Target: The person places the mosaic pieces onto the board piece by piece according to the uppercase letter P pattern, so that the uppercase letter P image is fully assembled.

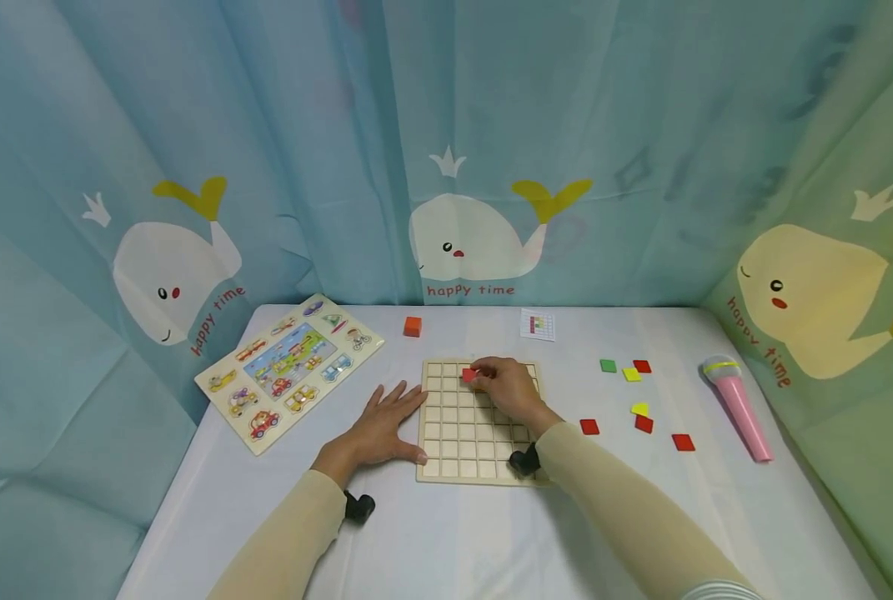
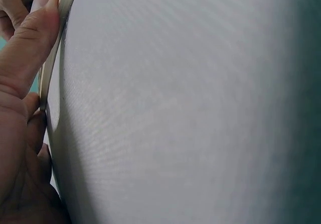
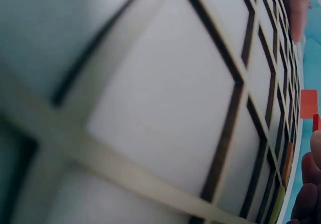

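Note:
A square wooden grid board (image 1: 446, 482) lies on the white table. Its left edge is steadied by my left hand (image 1: 382, 429), fingers spread and thumb at the lower left rim; the left wrist view shows the thumb (image 2: 32, 40) on the board's edge. Over the far row, my right hand (image 1: 512, 390) pinches a small red square tile (image 1: 468, 375) between thumb and fingertips. In the right wrist view, an orange tile (image 3: 287, 163) and a yellow-green tile (image 3: 277, 204) sit in the board's far row, hidden behind my right hand in the head view.
Right of the board lie several loose tiles, among them a green one (image 1: 608, 366) and a red one (image 1: 683, 442). A pink toy microphone (image 1: 742, 412) is farther right. Behind stand an orange block (image 1: 413, 326) and a pattern card (image 1: 538, 325). A vehicle puzzle (image 1: 288, 371) lies left.

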{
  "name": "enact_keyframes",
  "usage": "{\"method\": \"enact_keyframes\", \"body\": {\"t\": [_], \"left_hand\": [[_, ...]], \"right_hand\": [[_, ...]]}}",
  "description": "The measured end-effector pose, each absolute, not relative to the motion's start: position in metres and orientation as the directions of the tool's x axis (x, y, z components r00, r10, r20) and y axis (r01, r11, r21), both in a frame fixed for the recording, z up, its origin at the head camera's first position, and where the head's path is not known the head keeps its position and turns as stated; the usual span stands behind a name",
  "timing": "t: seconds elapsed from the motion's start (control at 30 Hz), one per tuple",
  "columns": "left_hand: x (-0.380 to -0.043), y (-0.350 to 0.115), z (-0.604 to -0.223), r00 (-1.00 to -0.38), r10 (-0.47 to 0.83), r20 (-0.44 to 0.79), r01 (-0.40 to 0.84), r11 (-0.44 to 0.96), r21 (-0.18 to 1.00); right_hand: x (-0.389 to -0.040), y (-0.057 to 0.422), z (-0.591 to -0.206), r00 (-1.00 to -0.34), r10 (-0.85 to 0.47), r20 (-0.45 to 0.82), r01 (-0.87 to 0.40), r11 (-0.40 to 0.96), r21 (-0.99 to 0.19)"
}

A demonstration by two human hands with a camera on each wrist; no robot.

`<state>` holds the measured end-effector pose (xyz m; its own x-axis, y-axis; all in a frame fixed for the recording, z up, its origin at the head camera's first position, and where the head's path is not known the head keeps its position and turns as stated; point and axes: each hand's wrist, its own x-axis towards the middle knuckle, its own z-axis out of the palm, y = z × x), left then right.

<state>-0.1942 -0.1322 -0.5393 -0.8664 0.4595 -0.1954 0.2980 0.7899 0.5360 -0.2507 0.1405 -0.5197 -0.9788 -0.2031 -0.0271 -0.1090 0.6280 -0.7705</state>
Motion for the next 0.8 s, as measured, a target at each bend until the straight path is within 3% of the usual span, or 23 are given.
{"method": "enact_keyframes", "body": {"t": [0.8], "left_hand": [[-0.1945,-0.1327,-0.5371,-0.862,0.469,-0.193,0.304,0.782,0.545]], "right_hand": [[-0.2535,0.1363,-0.5282,-0.962,-0.271,-0.022,-0.176,0.683,-0.709]]}}
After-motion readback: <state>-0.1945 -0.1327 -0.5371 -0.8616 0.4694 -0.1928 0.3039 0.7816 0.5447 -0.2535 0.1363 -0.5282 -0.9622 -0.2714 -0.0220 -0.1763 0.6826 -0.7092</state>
